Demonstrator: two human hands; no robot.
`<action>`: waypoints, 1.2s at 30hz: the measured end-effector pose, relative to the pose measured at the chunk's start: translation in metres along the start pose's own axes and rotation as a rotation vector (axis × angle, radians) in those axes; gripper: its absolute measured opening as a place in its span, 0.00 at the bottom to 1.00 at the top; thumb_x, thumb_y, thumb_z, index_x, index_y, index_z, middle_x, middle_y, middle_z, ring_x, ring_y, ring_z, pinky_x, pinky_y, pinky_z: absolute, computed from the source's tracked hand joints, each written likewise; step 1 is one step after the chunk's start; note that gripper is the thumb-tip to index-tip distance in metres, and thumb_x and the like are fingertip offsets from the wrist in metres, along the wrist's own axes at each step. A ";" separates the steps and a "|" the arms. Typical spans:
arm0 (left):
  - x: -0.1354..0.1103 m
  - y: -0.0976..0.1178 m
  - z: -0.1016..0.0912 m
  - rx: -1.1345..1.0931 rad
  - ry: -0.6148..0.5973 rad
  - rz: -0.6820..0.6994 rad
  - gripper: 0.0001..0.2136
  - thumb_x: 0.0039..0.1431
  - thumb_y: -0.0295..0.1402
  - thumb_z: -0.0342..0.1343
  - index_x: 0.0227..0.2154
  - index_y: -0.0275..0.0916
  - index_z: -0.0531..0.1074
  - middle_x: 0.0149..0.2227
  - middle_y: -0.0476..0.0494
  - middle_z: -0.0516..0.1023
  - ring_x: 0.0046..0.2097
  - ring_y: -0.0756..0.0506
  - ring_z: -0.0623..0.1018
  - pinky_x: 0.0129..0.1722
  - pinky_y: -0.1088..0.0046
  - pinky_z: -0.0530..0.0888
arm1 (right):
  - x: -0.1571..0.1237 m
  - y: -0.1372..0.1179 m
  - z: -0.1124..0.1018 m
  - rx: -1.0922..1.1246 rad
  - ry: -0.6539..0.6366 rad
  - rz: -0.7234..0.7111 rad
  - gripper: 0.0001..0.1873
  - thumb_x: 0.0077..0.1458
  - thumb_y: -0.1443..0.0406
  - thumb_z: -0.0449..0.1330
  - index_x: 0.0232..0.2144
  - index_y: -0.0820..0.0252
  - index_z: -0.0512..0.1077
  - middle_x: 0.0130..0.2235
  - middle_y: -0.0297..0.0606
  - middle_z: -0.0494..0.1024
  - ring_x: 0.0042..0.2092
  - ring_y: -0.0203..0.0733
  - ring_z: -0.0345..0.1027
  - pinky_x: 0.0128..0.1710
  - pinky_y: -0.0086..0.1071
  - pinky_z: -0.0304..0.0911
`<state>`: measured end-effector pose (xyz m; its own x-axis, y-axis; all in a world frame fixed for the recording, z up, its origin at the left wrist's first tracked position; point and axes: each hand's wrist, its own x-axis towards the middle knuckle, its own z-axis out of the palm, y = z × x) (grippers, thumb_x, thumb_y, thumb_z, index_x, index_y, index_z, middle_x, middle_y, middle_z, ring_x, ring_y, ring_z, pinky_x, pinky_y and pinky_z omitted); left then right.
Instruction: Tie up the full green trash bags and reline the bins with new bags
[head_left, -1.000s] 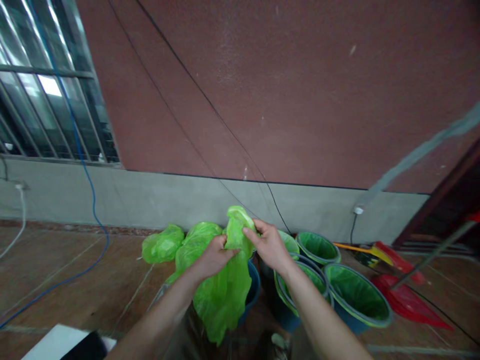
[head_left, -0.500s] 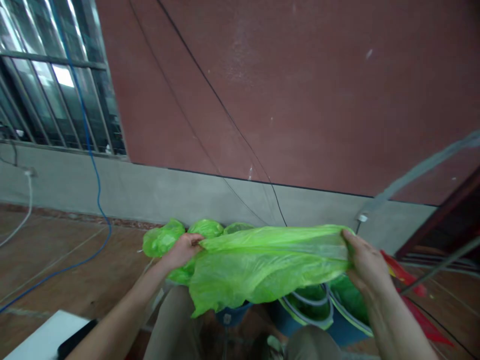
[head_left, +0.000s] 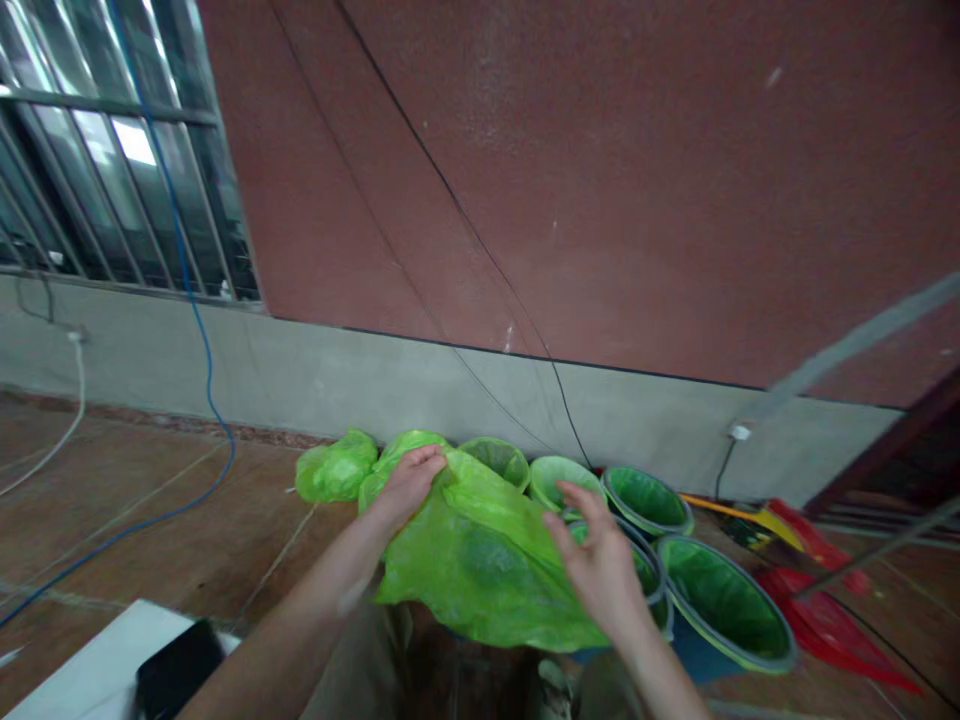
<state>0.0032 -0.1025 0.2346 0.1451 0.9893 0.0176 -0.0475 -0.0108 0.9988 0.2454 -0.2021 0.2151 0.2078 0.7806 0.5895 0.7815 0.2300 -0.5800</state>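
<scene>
A bright green plastic bag (head_left: 480,560) hangs spread in front of me over a blue bucket that it mostly hides. My left hand (head_left: 409,482) pinches the bag's upper left edge, fingers closed on the plastic. My right hand (head_left: 600,560) is off the bag's edge, fingers spread and open, hovering against the bag's right side. Behind the bag stand several blue buckets lined with green bags (head_left: 724,600), and tied green bags (head_left: 337,465) lie at the left by the wall.
A red-brown wall with a grey base runs behind. A barred window (head_left: 90,160) is at the left, with a blue cable (head_left: 206,380) trailing down onto the tiled floor. Red dustpans and a broom (head_left: 817,600) lie at the right. A white surface with a black phone (head_left: 176,665) is at bottom left.
The bag was stretched wide between both hands; my right hand has let go of its right end and come back toward the middle, and the bag now sags down.
</scene>
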 end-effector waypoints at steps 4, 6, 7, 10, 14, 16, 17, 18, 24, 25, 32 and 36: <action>0.000 0.000 0.026 0.010 -0.054 0.043 0.07 0.48 0.37 0.55 0.22 0.39 0.67 0.20 0.54 0.68 0.24 0.52 0.68 0.26 0.76 0.66 | -0.013 -0.057 0.054 -0.035 -0.031 -0.235 0.20 0.55 0.63 0.59 0.51 0.56 0.71 0.55 0.46 0.72 0.57 0.52 0.64 0.57 0.50 0.60; -0.002 0.000 0.031 0.030 -0.114 0.066 0.10 0.49 0.39 0.55 0.21 0.39 0.66 0.19 0.55 0.66 0.24 0.52 0.66 0.26 0.76 0.64 | -0.007 -0.060 0.066 -0.035 0.010 -0.209 0.17 0.55 0.65 0.58 0.48 0.58 0.73 0.54 0.47 0.73 0.55 0.53 0.65 0.56 0.51 0.60; -0.003 0.000 0.030 0.047 -0.148 0.077 0.11 0.50 0.40 0.55 0.21 0.39 0.65 0.19 0.55 0.65 0.23 0.52 0.65 0.25 0.76 0.63 | -0.002 -0.055 0.068 0.001 0.024 -0.184 0.15 0.56 0.66 0.57 0.45 0.58 0.74 0.52 0.47 0.75 0.54 0.52 0.66 0.55 0.50 0.60; -0.005 -0.001 0.022 0.140 -0.244 0.114 0.17 0.52 0.46 0.56 0.19 0.39 0.63 0.18 0.56 0.61 0.22 0.53 0.62 0.23 0.76 0.59 | 0.016 -0.033 0.062 0.220 0.041 -0.080 0.10 0.57 0.64 0.55 0.37 0.58 0.76 0.44 0.43 0.78 0.47 0.47 0.70 0.50 0.43 0.64; -0.002 -0.006 0.008 0.375 -0.263 0.213 0.13 0.48 0.43 0.62 0.25 0.37 0.71 0.23 0.53 0.70 0.26 0.51 0.68 0.27 0.75 0.64 | 0.033 -0.011 0.044 0.445 0.023 0.140 0.11 0.51 0.58 0.61 0.31 0.60 0.77 0.31 0.37 0.79 0.32 0.41 0.69 0.34 0.34 0.65; -0.002 -0.007 0.003 0.443 -0.151 0.282 0.15 0.48 0.41 0.63 0.37 0.37 0.74 0.34 0.46 0.77 0.34 0.47 0.75 0.33 0.72 0.70 | 0.036 -0.006 0.038 0.437 0.038 0.211 0.13 0.48 0.56 0.63 0.28 0.60 0.77 0.25 0.34 0.76 0.25 0.38 0.64 0.27 0.31 0.60; -0.005 -0.006 0.001 0.448 -0.079 0.321 0.19 0.50 0.42 0.61 0.44 0.38 0.73 0.41 0.43 0.78 0.40 0.45 0.76 0.37 0.70 0.72 | 0.037 -0.005 0.037 0.418 0.053 0.230 0.13 0.47 0.55 0.64 0.28 0.60 0.77 0.23 0.33 0.75 0.24 0.37 0.62 0.26 0.31 0.58; -0.010 -0.004 0.001 0.441 -0.012 0.363 0.22 0.54 0.43 0.59 0.49 0.38 0.71 0.46 0.40 0.77 0.44 0.43 0.76 0.41 0.68 0.73 | 0.038 -0.003 0.036 0.400 0.073 0.244 0.14 0.46 0.55 0.64 0.28 0.60 0.77 0.23 0.32 0.74 0.23 0.36 0.61 0.26 0.30 0.57; -0.081 -0.017 0.026 0.593 0.125 0.655 0.33 0.54 0.44 0.60 0.61 0.41 0.59 0.64 0.34 0.62 0.64 0.35 0.63 0.62 0.51 0.64 | 0.041 -0.007 0.040 0.350 0.172 0.330 0.14 0.48 0.55 0.60 0.27 0.61 0.75 0.27 0.36 0.77 0.25 0.38 0.62 0.28 0.31 0.57; -0.092 -0.024 0.036 0.657 0.134 0.666 0.39 0.49 0.43 0.64 0.63 0.41 0.56 0.65 0.33 0.59 0.65 0.33 0.62 0.62 0.49 0.63 | 0.042 -0.011 0.041 0.321 0.188 0.340 0.14 0.48 0.55 0.60 0.26 0.60 0.75 0.26 0.36 0.77 0.25 0.38 0.62 0.28 0.31 0.57; -0.086 -0.062 0.094 0.979 0.255 0.718 0.41 0.48 0.33 0.63 0.66 0.39 0.53 0.68 0.28 0.52 0.68 0.29 0.55 0.63 0.39 0.56 | 0.048 -0.041 0.044 0.183 0.229 0.364 0.12 0.48 0.57 0.58 0.21 0.59 0.73 0.19 0.33 0.73 0.24 0.39 0.62 0.29 0.32 0.56; -0.052 -0.068 0.084 1.030 0.331 0.726 0.33 0.56 0.31 0.57 0.65 0.36 0.55 0.66 0.28 0.59 0.65 0.33 0.62 0.62 0.45 0.61 | 0.051 -0.034 0.041 0.285 0.202 0.389 0.13 0.48 0.56 0.60 0.25 0.60 0.76 0.21 0.34 0.75 0.24 0.39 0.64 0.27 0.31 0.58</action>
<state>0.0820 -0.1659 0.1695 0.1504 0.6977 0.7004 0.7849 -0.5150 0.3445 0.2055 -0.1460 0.2419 0.5821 0.7188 0.3801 0.4383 0.1163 -0.8913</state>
